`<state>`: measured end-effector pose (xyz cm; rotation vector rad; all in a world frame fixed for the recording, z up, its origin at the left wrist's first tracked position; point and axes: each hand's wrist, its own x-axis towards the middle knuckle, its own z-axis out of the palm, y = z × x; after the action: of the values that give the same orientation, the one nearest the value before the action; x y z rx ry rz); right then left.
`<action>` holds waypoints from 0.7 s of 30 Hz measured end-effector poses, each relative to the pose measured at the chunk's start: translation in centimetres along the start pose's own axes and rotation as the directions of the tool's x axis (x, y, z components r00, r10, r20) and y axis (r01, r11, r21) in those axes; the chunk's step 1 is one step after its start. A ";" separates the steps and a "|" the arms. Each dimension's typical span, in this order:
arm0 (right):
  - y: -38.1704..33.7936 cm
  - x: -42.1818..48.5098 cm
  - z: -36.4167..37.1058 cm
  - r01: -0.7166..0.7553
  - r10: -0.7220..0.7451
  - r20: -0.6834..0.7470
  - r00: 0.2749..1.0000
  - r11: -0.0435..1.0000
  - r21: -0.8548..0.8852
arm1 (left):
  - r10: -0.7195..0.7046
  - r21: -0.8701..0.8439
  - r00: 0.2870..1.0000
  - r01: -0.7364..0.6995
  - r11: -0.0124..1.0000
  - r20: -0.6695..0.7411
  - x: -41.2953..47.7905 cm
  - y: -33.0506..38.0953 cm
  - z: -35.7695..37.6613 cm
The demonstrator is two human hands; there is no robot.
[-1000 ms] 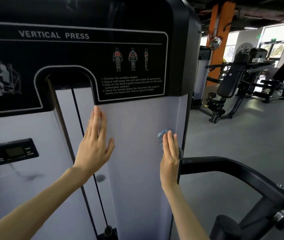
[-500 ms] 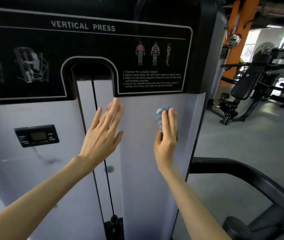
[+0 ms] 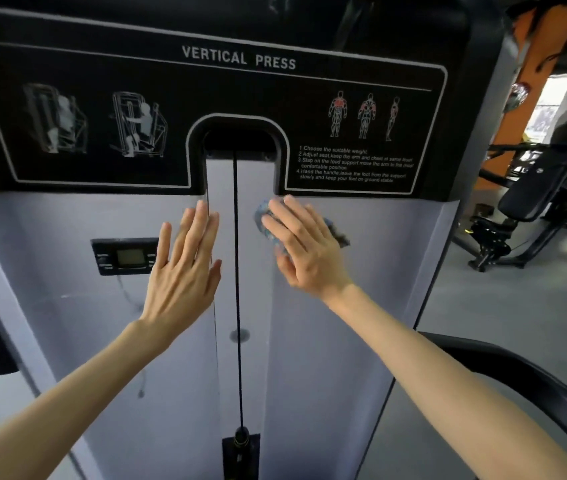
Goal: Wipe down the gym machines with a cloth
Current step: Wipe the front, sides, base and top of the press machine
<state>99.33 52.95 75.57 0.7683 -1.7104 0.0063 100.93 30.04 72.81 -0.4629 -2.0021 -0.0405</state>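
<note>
High on grey shroud point(image 3: 379, 289), beside cable point(image 3: 236, 306): mid-wipe, cloth point(image 3: 263, 218) pressed flat under straight-fingered right hand point(image 3: 304, 252); left hand point(image 3: 181, 275) flat-fingered, bracing. Next, probably sweeping downward, keeping clear of cable.

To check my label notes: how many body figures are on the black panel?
3 figures, side by side at the panel's upper right, above the instructions: left, middle, right.

— What shows of the person?
— Two slender arms. The left forearm point(image 3: 67, 393) and right forearm point(image 3: 431, 368) are bare from the wrist to the bottom of the view.
— And the hands?
— The left hand point(image 3: 181, 271) and right hand point(image 3: 304, 251) are bare too, with long, slim fingers. The right one is slightly blurred.
</note>
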 end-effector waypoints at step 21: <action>-4.8 -10.0 2.7 0.311 -0.268 0.411 0.871 0.950 -0.041 | -0.013 0.046 0.996 0.008 0.999 0.090 -0.3 -0.7 0.0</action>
<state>100.11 52.98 64.17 0.9900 -1.9433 -0.4786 100.84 29.33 72.64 -0.4319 -2.0897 0.0196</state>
